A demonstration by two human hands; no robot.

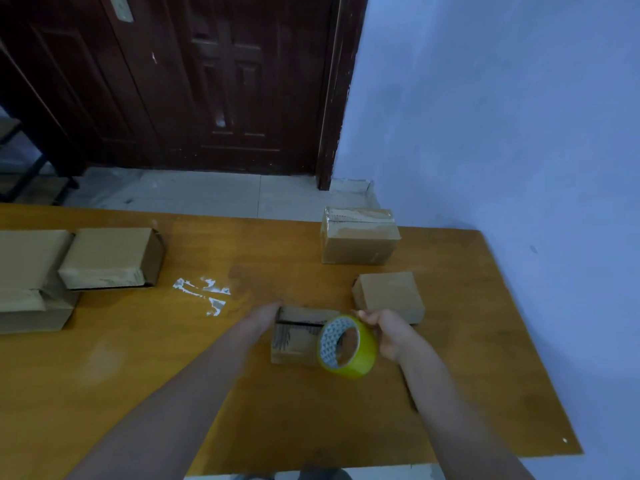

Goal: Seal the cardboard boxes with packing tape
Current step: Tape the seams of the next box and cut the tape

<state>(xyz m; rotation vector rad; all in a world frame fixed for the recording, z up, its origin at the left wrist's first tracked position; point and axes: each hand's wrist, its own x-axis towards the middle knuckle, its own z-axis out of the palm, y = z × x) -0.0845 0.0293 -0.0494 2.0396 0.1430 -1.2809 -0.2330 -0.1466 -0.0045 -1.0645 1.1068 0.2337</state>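
A small cardboard box (294,336) with a dark seam across its top sits on the wooden table (138,358) near the middle. My left hand (265,315) rests against the box's left side; its fingers are hidden behind the edge. My right hand (389,329) grips a yellow roll of packing tape (348,346) held just over the box's right end. The roll hides that end of the box.
A plain box (389,296) lies just beyond my right hand. A box with shiny tape on top (360,235) stands at the far edge. Several boxes (107,258) are stacked at the left. White tape scraps (204,294) stick to the table. A blue wall runs along the right.
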